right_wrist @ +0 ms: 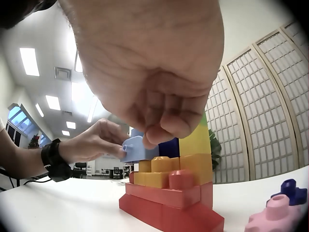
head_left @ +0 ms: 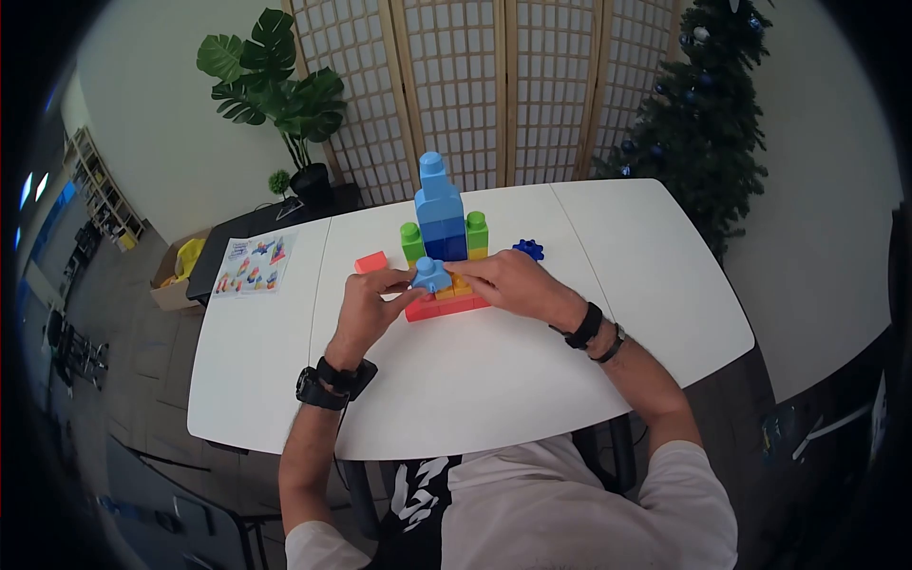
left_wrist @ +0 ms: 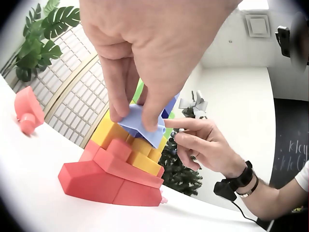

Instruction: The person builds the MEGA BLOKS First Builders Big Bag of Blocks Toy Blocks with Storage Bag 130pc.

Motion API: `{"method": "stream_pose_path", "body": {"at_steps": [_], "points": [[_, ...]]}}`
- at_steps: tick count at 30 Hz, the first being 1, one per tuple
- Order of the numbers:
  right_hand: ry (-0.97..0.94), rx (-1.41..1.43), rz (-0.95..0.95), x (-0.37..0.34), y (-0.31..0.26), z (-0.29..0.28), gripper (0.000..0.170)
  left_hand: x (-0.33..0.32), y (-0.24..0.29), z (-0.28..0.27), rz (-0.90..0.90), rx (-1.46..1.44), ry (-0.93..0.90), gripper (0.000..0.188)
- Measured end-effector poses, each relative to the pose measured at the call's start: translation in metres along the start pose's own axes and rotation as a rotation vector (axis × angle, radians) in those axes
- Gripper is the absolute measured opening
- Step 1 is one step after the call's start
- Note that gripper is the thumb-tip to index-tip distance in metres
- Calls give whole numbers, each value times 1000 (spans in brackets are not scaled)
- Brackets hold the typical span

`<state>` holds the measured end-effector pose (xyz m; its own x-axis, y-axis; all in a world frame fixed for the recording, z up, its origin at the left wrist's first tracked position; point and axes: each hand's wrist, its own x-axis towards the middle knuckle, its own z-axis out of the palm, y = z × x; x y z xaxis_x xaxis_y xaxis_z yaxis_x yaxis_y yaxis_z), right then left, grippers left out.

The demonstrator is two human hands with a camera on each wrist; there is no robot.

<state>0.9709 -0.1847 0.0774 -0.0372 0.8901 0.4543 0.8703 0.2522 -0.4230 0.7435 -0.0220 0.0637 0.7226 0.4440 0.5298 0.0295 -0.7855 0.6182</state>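
A light blue angled toy block (head_left: 431, 275) with a round stud is pinched between the thumb and fingers of my left hand (head_left: 364, 309). It sits low over yellow bricks (right_wrist: 159, 179) at the front of a block build. My right hand (head_left: 532, 285) reaches in from the other side, its index fingertip right at that block, the other fingers loosely bent. Beneath are red sloped base bricks (left_wrist: 116, 186). Behind rises a blue tower (head_left: 439, 204) with a light blue studded top, flanked by green-topped columns (head_left: 477, 228).
A loose red block (head_left: 371, 262) lies left of the build. To the right are a dark blue knobbed piece (head_left: 528, 250) and a pink studded block (right_wrist: 274, 217). A printed picture sheet (head_left: 255, 264) lies at the white table's (head_left: 456, 399) left edge.
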Motion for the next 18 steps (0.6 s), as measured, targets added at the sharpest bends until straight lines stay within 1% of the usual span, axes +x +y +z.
{"method": "stream_pose_path", "body": {"at_steps": [6, 7, 8, 10, 12, 14, 16, 18], "points": [[-38, -42, 40, 2, 6, 12, 36, -2, -7, 3, -7, 49, -31, 31], [-42, -42, 42, 0, 9, 16, 36, -2, -9, 4, 19, 78, -27, 31], [-19, -22, 39, -1, 11, 20, 36, -2, -10, 6, 44, 105, -23, 31], [0, 2, 42, -5, 12, 24, 36, -1, -6, 5, 15, 111, -44, 29], [14, -1, 13, -5, 11, 22, 36, -1, 1, 4, -2, 117, -66, 26], [-13, -22, 25, -6, 5, 14, 36, 0, 4, 3, 9, 244, -63, 31], [-28, -46, 25, -2, 8, 7, 35, -2, 2, -2, 48, 216, -52, 30], [-2, 139, 90, -6, 20, -3, 30, 1, -5, -12, 81, 187, -39, 28]]}}
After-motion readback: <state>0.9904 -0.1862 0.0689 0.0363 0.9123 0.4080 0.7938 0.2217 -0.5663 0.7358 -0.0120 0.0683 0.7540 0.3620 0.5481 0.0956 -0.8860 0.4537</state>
